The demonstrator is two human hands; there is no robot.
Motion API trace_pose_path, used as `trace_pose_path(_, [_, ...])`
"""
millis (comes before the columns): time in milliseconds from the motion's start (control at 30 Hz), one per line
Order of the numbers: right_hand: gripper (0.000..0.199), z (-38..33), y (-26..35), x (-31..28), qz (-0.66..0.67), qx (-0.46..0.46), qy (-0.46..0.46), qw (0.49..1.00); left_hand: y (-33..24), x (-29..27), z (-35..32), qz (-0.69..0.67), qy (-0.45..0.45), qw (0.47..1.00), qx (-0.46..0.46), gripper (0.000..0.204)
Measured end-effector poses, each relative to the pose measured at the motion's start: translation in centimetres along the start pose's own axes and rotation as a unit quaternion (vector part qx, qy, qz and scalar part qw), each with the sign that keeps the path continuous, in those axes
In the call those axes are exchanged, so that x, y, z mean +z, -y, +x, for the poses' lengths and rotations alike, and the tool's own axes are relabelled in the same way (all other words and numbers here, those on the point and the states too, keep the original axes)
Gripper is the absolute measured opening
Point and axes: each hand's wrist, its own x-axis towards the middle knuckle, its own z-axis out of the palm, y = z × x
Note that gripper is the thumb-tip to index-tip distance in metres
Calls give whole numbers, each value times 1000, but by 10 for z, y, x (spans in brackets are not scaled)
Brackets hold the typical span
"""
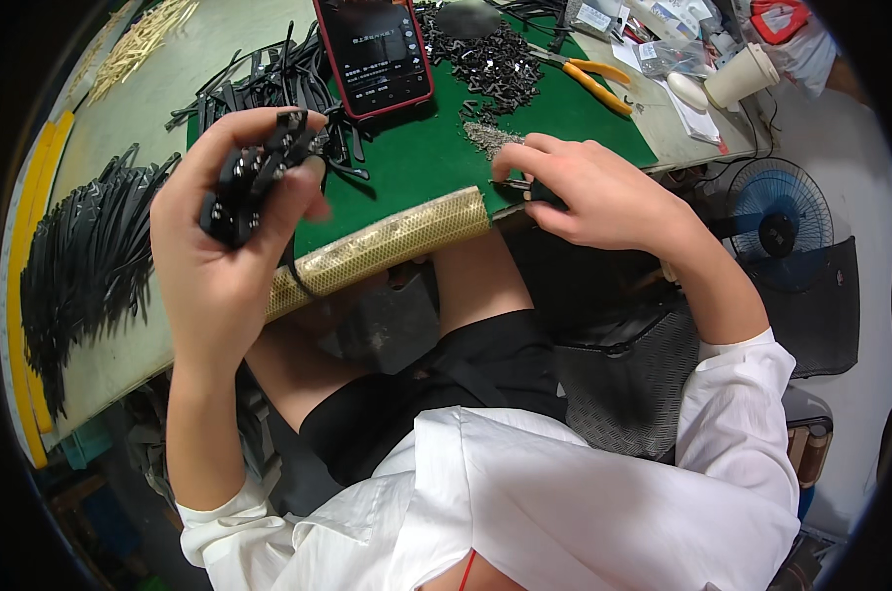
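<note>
left hand (201, 246) clutches black parts (234, 202); right hand (603, 192) holds tool (546, 194) (screwdriver, perhaps)

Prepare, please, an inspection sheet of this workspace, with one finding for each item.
Surface: green mat on a pale table.
Work things: black strips, bundled at left; pile of small black pieces; grey pile of tiny pieces; gold mesh-patterned roll along the front edge.
Clutter: red-cased phone, orange-handled pliers, pale cup.
Hands: left hand holds black parts; right hand pinches a small item, kind unclear.
Cables: thin dark cables at the table's right side.
Surroundings: blue fan beyond that side.
</note>
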Motion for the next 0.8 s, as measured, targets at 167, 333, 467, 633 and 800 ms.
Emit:
trace_pose_path(167, [34, 7, 12, -2, -29, -2, -6, 1000, 3, 8, -25, -101, -60, 993, -30, 19])
trace_pose_path(333, [35, 8, 24, -1, 72, -17, -40, 996, 3, 4, -29, 25, -37, 999, 8, 20])
trace_pose_path(467, [40, 3, 77, -10, 518, -24, -13, 855, 3, 6, -31, 158, -43, 977, 140, 20])
trace_pose_path(633, [40, 1, 100, 7, 686, -33, -15, 726, 3, 12, -30, 214, -66, 950, 219, 27])
trace_pose_path(800, [41, 0, 102, 10, 701, -23, 2, 712, 5, 12, -32, 223, -76, 942, 241, 28])
